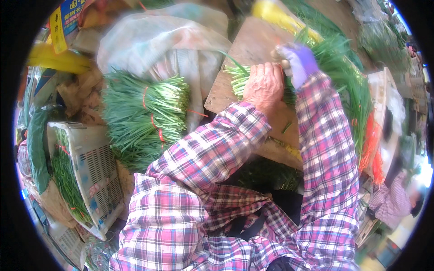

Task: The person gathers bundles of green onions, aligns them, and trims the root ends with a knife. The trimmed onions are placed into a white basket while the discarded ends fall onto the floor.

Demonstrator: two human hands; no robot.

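Note:
My bare left hand (264, 84) grips a bunch of green leafy stalks (239, 79), likely garlic chives, lying on a wooden board (220, 93). The pale cut ends point left, and one green leaf sticks up from them. My right hand (300, 62), in a purple and white glove, is just right of the left one. Its fingers are curled and blurred around a thin red tie (281, 73) at the bunch. Part of the bunch is hidden under my left hand. Left of the board lies a stack of similar bunches (145, 108) bound with red ties.
Loose green leaves (354, 101) lie along the right side, with a hank of orange-red strips (371, 149) below. A white plastic crate (98, 169) of greens stands at left. Behind the stack lies a translucent plastic sheet (149, 40). Another person (391, 200) is at far right.

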